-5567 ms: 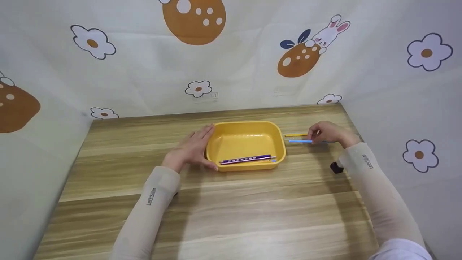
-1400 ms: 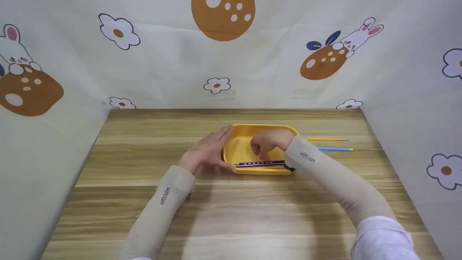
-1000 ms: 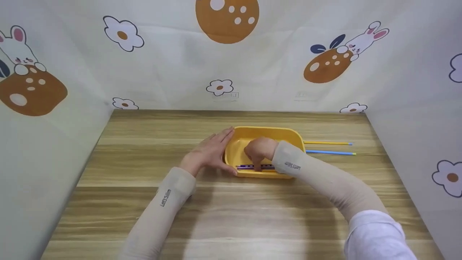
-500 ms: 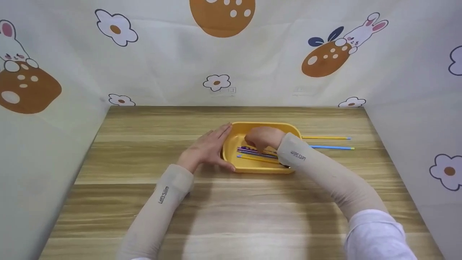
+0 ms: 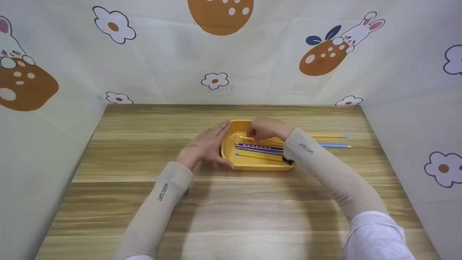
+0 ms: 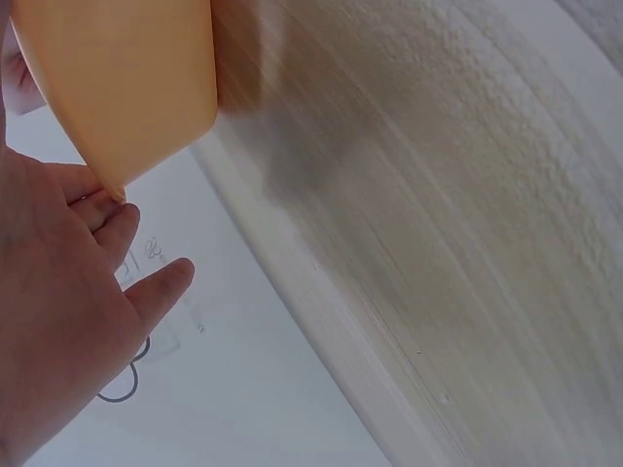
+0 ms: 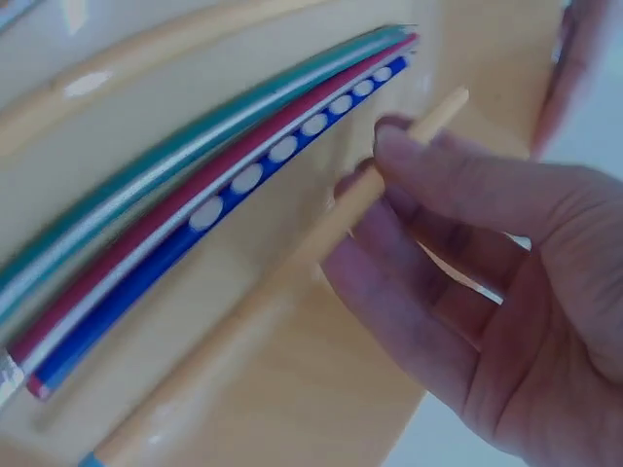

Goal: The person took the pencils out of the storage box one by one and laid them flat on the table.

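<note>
My left hand (image 5: 205,146) spans the left end of a yellow plastic tray (image 5: 260,168), thumb at the near corner and straight fingers along the far one. In the left wrist view its fingers (image 6: 117,229) touch the tray's rim. Inside the tray, my right hand (image 5: 269,128) pinches a yellow pencil (image 7: 209,341) between thumb and fingers, near its far side. Beside it lie a blue-purple pencil with white dots (image 7: 243,180), a dark red one (image 7: 170,209) and a teal one (image 7: 175,175). Another yellow pencil (image 5: 252,156) lies closer to the tray's near wall.
Right of the tray, a yellow pencil (image 5: 328,136) and a blue pencil (image 5: 335,146) lie on the wood-grain table (image 5: 231,209). Patterned white sheeting (image 5: 155,68) closes in the back and both sides.
My right hand has gone from the pencils outside on the right into the tray, then from its near wall to its far side. The pencils inside are now spread apart. The left hand stays put.
</note>
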A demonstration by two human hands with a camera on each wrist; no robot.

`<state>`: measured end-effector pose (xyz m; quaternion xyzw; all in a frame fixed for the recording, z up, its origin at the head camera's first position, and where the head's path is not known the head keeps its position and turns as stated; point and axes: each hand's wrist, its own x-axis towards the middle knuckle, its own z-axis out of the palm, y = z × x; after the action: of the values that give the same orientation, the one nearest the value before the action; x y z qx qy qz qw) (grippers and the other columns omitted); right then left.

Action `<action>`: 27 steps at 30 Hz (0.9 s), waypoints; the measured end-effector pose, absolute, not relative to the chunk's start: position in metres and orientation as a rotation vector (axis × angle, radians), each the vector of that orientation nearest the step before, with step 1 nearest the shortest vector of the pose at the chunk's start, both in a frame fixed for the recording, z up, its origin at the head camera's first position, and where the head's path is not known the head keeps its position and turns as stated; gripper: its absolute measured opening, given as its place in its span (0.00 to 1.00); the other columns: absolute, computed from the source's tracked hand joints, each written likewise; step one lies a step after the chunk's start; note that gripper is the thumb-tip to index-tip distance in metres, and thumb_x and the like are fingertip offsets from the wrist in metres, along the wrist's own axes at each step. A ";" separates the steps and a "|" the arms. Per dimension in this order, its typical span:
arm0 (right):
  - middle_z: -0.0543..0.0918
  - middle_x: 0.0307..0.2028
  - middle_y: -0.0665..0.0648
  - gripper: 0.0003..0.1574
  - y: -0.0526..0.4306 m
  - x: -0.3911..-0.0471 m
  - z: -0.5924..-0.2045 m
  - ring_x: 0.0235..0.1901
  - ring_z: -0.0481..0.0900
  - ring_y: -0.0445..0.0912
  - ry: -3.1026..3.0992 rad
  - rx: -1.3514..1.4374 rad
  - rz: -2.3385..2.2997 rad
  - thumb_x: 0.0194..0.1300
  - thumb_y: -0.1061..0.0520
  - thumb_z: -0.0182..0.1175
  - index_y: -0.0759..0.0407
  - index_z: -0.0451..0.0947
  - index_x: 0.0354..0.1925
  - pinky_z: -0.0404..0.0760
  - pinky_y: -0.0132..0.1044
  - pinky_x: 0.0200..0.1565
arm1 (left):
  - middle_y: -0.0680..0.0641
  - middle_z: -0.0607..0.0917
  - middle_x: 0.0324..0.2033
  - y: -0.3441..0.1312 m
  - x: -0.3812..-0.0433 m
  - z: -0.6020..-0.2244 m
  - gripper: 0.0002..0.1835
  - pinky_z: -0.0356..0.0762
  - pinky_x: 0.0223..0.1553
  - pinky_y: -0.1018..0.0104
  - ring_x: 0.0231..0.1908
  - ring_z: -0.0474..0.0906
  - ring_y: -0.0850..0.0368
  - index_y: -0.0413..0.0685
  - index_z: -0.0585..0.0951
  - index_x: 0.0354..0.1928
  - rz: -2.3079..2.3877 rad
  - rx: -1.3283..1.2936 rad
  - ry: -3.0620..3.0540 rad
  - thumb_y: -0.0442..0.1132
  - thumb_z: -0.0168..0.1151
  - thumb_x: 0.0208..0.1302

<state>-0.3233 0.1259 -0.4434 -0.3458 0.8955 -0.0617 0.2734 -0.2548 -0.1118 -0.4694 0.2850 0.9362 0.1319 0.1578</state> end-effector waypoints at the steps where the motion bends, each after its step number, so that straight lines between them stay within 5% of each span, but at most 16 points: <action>1: 0.88 0.42 0.58 0.13 0.127 -0.324 -0.441 0.34 0.80 0.47 2.415 -0.938 -0.184 0.67 0.62 0.63 0.58 0.86 0.50 0.84 0.38 0.41 | 0.49 0.39 0.81 -0.112 -0.255 -0.469 0.77 0.43 0.80 0.49 0.80 0.38 0.53 0.47 0.38 0.80 0.372 0.811 2.679 0.82 0.65 0.39; 19: 0.90 0.36 0.56 0.05 0.144 -0.318 -0.407 0.31 0.83 0.44 2.478 -1.071 -0.307 0.63 0.61 0.68 0.59 0.89 0.38 0.86 0.38 0.37 | 0.49 0.40 0.81 -0.113 -0.256 -0.473 0.75 0.44 0.80 0.48 0.80 0.40 0.52 0.48 0.38 0.80 0.382 0.809 2.673 0.78 0.68 0.41; 27: 0.90 0.40 0.60 0.10 0.165 -0.312 -0.398 0.37 0.86 0.49 2.509 -0.982 -0.554 0.65 0.62 0.66 0.62 0.88 0.44 0.88 0.43 0.43 | 0.49 0.41 0.81 -0.111 -0.256 -0.470 0.75 0.43 0.80 0.47 0.80 0.40 0.52 0.49 0.38 0.80 0.392 0.788 2.672 0.78 0.69 0.40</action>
<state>-0.3118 0.1649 -0.3981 -0.3503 0.8947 -0.1976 0.1941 -0.2560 -0.1105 -0.4702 0.2763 0.9370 0.1375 0.1637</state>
